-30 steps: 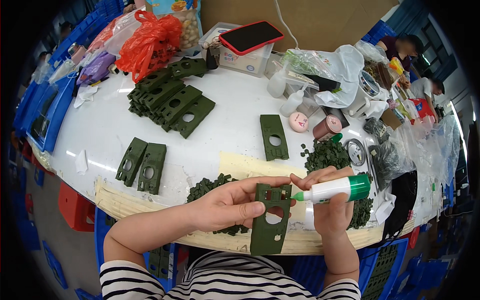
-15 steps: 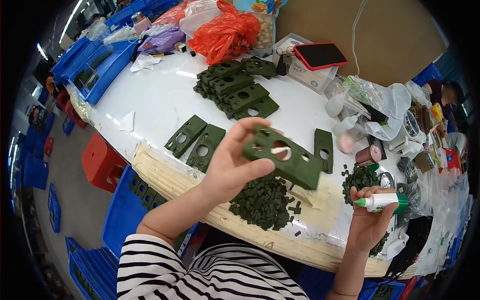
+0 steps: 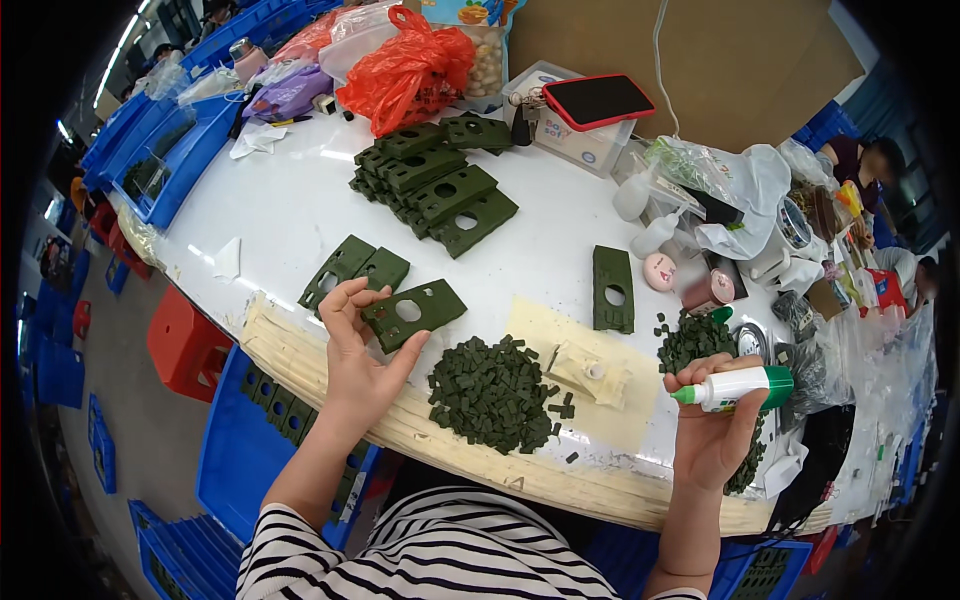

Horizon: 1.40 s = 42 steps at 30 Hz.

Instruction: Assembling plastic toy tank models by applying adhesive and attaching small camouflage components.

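My left hand [image 3: 355,375] grips one end of a dark green moulded panel [image 3: 440,300] with a round hole, thumb on the near edge and fingers at the far one. It is low over the table, partly over two similar panels [image 3: 340,262]; I cannot tell whether it touches them. At the right, my right hand [image 3: 712,440] is closed round a white and green glue bottle [image 3: 738,388], its green tip pointing left. Between the hands are a heap of small dark green pieces [image 3: 490,395] and a pale taped block [image 3: 585,372] on a cream sheet [image 3: 530,325].
Several green panels are stacked [image 3: 440,195] at the back, and a single panel [image 3: 612,268] lies right of centre. Another heap of pieces [image 3: 692,340] is beyond the bottle. A red-cased phone [image 3: 600,102] rests on a clear box [image 3: 570,145]. Bags and bottles crowd the right side.
My left hand has carried the panel left and down toward the two panels, uncovering the taped block. My right hand still holds the glue bottle. The view has shifted slightly.
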Motion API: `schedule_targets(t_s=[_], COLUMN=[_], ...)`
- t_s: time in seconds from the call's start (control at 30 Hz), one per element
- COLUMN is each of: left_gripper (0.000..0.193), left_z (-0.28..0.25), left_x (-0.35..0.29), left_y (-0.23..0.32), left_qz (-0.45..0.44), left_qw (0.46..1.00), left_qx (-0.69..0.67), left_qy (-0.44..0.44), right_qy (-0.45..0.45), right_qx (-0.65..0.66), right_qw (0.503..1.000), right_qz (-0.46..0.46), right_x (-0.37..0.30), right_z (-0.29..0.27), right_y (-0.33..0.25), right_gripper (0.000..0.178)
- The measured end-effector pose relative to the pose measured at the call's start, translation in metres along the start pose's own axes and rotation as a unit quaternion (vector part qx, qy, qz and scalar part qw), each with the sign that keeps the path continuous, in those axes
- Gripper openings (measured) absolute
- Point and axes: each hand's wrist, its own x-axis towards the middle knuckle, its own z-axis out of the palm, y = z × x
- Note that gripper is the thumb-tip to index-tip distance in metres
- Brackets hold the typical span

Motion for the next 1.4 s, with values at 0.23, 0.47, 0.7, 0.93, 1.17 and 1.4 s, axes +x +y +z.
schedule_targets(t_s=[0.23, 0.47, 0.7, 0.93, 1.17, 1.4], left_gripper=[0.069, 0.066, 0.055, 0.055, 0.043, 0.052], left_z=[-0.007, -0.016, 0.041, 0.097, 0.059, 0.059], left_x=[0.009, 0.037, 0.206, 0.262, 0.211, 0.086], left_y=[0.009, 0.032, 0.026, -0.01, 0.035, 0.11], left_qz=[0.008, 0.137, 0.277, 0.127, 0.231, 0.281], left_qw=[0.982, 0.93, 0.877, 0.77, 0.823, 0.919], left_qx=[0.185, 0.336, 0.383, 0.594, 0.51, 0.038], left_qy=[-0.025, -0.061, -0.091, -0.192, -0.094, -0.274], right_qy=[0.001, -0.005, 0.001, 0.016, 0.016, 0.02], right_qx=[-0.006, -0.007, -0.001, 0.015, 0.015, -0.001], right_qw=[1.0, 1.0, 0.999, 1.0, 1.0, 0.998], right_qz=[-0.009, -0.018, -0.034, -0.012, -0.019, -0.058], right_x=[-0.001, -0.001, -0.002, -0.001, 0.0, 0.005], right_z=[0.0, 0.0, 0.001, -0.007, -0.011, -0.014], right_y=[-0.002, -0.006, -0.007, -0.006, -0.014, -0.012], right_gripper=[0.042, 0.041, 0.039, 0.035, 0.038, 0.038])
